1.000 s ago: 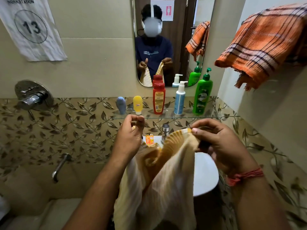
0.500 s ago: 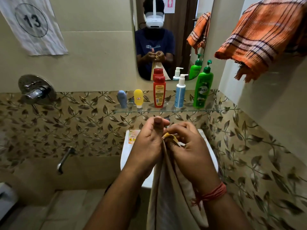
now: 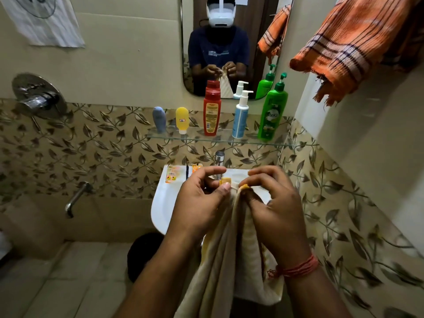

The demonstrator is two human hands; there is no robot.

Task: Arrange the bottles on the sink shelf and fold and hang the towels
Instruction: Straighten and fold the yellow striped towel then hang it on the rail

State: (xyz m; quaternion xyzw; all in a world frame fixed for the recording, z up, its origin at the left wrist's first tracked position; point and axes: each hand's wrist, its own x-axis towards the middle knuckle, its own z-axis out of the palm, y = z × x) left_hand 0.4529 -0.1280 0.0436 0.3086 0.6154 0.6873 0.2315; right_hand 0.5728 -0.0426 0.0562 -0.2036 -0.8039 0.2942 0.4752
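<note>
A cream towel (image 3: pixel 226 260) with yellow edging hangs down from both my hands over the white sink (image 3: pixel 165 203). My left hand (image 3: pixel 202 200) pinches one top corner between thumb and fingers. My right hand (image 3: pixel 275 203) pinches the other corner close beside it. On the glass shelf (image 3: pixel 160 135) stand a blue-grey tube (image 3: pixel 159 119), a yellow tube (image 3: pixel 182 119), a red bottle (image 3: pixel 212 113), a white-and-blue pump bottle (image 3: pixel 240 115) and a green pump bottle (image 3: pixel 273 111), in a row. An orange checked towel (image 3: pixel 353 44) hangs at the upper right.
A mirror (image 3: pixel 229 42) above the shelf reflects me and the bottles. The sink tap (image 3: pixel 219 157) stands behind my hands. A wall valve (image 3: pixel 37 97) and a spout (image 3: pixel 76 198) are on the left tiled wall. A paper sign (image 3: pixel 46 19) hangs top left.
My hands came together from wide apart, bringing the towel's two top corners side by side, so the towel now hangs folded lengthwise. The view has tilted downward.
</note>
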